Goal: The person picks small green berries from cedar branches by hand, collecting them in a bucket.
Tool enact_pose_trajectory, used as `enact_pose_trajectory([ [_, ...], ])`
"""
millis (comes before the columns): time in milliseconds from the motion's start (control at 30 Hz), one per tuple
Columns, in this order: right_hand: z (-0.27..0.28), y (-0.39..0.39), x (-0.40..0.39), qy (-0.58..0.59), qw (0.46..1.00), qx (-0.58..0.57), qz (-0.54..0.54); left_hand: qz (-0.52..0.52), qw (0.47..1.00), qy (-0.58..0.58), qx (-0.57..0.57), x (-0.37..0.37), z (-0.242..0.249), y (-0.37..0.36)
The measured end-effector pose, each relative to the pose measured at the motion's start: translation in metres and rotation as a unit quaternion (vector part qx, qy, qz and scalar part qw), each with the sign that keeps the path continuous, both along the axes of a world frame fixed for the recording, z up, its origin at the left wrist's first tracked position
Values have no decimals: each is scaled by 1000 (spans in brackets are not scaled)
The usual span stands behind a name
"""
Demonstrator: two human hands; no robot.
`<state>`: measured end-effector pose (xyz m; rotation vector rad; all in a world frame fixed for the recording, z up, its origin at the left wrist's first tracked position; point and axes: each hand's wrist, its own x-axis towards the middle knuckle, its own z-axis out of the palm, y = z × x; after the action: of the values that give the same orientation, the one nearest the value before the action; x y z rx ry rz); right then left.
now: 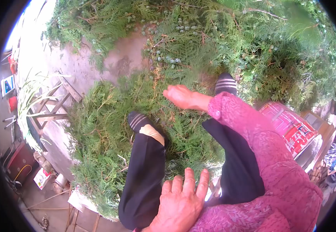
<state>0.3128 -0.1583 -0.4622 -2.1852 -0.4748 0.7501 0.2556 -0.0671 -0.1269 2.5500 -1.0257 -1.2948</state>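
My right hand (178,96), at the end of a pink patterned sleeve (249,123), is stretched forward over a pile of green cypress branches (191,127). Its fingers are curled closed, and what they hold, if anything, is hidden. The greenery just beyond it looks smeared. Low in the view, my left hand (180,201) lies flat near my lap with its fingers apart, holding nothing. More cypress branches (175,42), some bearing pale bluish cones, spread ahead of my feet.
My striped shoes (226,83) rest among the branches. On the right stands a red-and-pink printed bucket or bag (289,129) beside a cardboard box (313,120). A wooden frame (55,102) with long pale leaves (30,102) is at left. Assorted items, including a dark red container (20,164), lie along the left edge.
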Motion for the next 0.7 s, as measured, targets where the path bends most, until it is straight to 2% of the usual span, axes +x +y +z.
enact_pose_trajectory([
  [67,-3,-1,6,-51,998,-13,-29,1,1000,6,-10,1,-2,-1],
  [167,-8,-5,8,-16,999,-32,-36,11,1000,-3,-19,5,-1,-1],
  [233,-9,-6,9,-37,998,-38,-34,15,999,-9,-27,5,-1,0],
  [333,-4,-14,11,-11,999,10,-44,22,999,-18,-37,7,-2,4],
  [367,-2,-17,8,130,988,75,-42,31,998,-17,-42,6,-2,5],
  [400,0,-19,4,269,952,139,-38,33,998,-11,-45,6,-2,6],
  [433,1,-18,-3,268,953,138,-36,35,998,-12,-45,9,0,6],
  [500,6,-12,-10,427,866,234,-110,-12,999,-7,-51,18,4,6],
  [567,12,-1,6,400,881,221,-124,-18,999,-3,-46,19,4,6],
  [600,7,5,16,257,927,224,-156,-8,999,3,-51,18,4,7],
  [633,2,11,28,108,951,222,-188,2,998,7,-57,18,4,7],
  [700,-8,26,47,50,946,217,-236,-3,999,12,-52,19,5,6],
])
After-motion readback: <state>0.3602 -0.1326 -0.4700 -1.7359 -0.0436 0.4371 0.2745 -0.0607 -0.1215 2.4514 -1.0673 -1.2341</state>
